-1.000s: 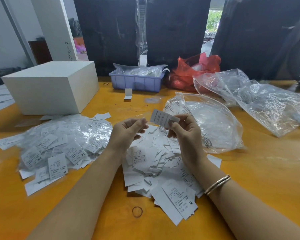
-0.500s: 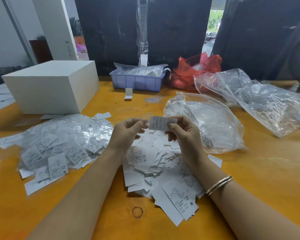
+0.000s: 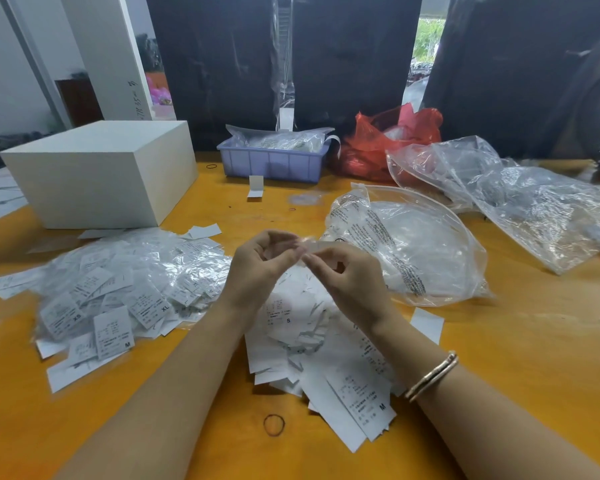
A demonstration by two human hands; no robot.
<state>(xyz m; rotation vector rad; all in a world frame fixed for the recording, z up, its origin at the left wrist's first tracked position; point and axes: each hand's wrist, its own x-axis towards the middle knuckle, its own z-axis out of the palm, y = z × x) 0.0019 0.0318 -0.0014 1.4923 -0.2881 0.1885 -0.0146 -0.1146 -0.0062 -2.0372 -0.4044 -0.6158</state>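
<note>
My left hand [image 3: 258, 268] and my right hand [image 3: 349, 284] meet above a heap of loose white size labels [image 3: 323, 358] on the orange table [image 3: 499, 358]. Between their fingertips I hold a small clear sleeve with a white label [image 3: 314, 244], blurred by motion. The left hand's fingers curl round its left end, while the right hand's thumb and forefinger pinch its right end. A second heap of labels in clear sleeves [image 3: 118, 285] lies to the left of my left forearm.
A white box [image 3: 101, 171] stands at the back left. A blue tray [image 3: 274, 162] and a red bag [image 3: 392, 143] sit at the back. Clear plastic bags [image 3: 413, 244] lie on the right. A rubber band [image 3: 274, 425] lies near the front.
The label was held up flat in the right hand, apart from the left. The hands have closed together and the label now lies between both sets of fingertips, with a clear sleeve round it.
</note>
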